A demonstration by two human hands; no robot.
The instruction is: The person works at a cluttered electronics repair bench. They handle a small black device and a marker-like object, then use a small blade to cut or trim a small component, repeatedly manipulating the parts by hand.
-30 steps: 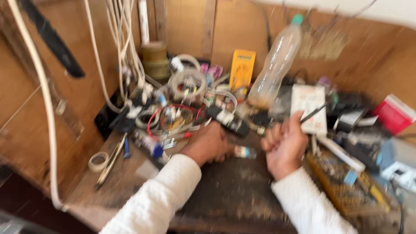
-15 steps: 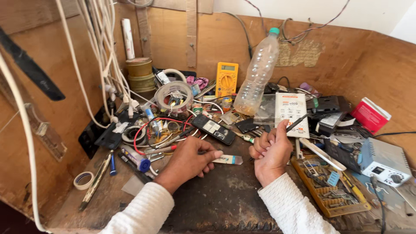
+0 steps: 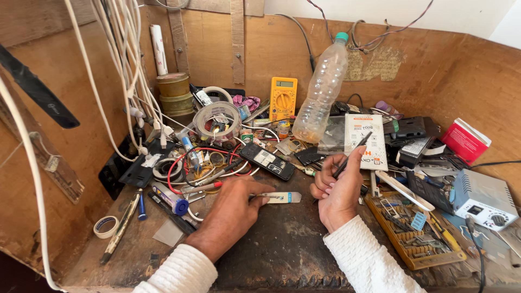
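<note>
Small flat white strip-shaped part (image 3: 281,197) lying on the dark worn bench top (image 3: 282,255), near the front middle, pinned at its left end under the fingertips of the left hand (image 3: 230,209). Left hand palm down, fingers stretched forward and pressed flat on the part rather than curled around it. Just to the right, apart from the part: right hand (image 3: 337,191), fingers curled shut around a thin black pen-like tool (image 3: 351,155), held tilted with its upper end pointing up and to the right. Both wrists in white ribbed sleeves.

Behind the hands: black mobile phone (image 3: 267,161) lying face up, then a tangle of red and white wires (image 3: 190,163). Roll of clear tape (image 3: 217,120) beyond that, with a yellow multimeter (image 3: 283,99) standing against the wooden back wall and an empty clear plastic bottle (image 3: 321,95) with a green cap upright beside it. White printed card (image 3: 364,141) just behind the right hand. To the right: yellow tray of small tools (image 3: 415,230), grey box-shaped unit with a dial (image 3: 483,198), red box (image 3: 464,140). At far left near the bench edge: small roll of white tape (image 3: 105,227) and a pen (image 3: 122,228).
</note>
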